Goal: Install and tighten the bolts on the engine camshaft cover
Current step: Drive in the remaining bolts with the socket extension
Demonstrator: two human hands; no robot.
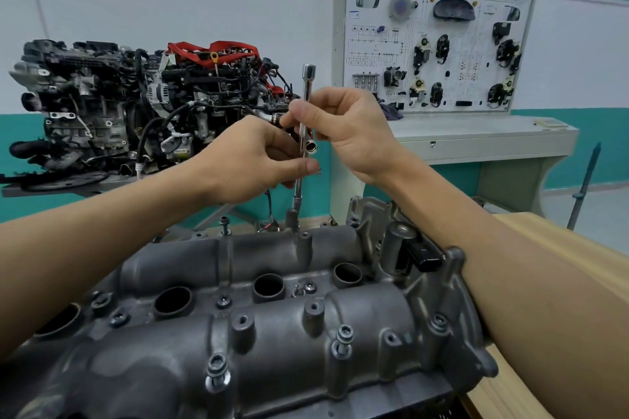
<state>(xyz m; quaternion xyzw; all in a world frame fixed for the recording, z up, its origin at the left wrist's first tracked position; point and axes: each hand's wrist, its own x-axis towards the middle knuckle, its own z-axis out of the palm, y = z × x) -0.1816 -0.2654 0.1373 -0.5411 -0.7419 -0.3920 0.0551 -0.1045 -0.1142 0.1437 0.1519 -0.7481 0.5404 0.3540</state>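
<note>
Holding a long chrome wrench (307, 92) upright over the far rim of the grey cover (272, 320), lower end down at that rim; pinching the shaft low down with the curled fingers and thumb of the left hand (252, 163), higher up with those of the right hand (347, 133). Standing proud along the cover's near edge, two bolts (218, 371); under the cover, a wooden table (497, 388).
</note>
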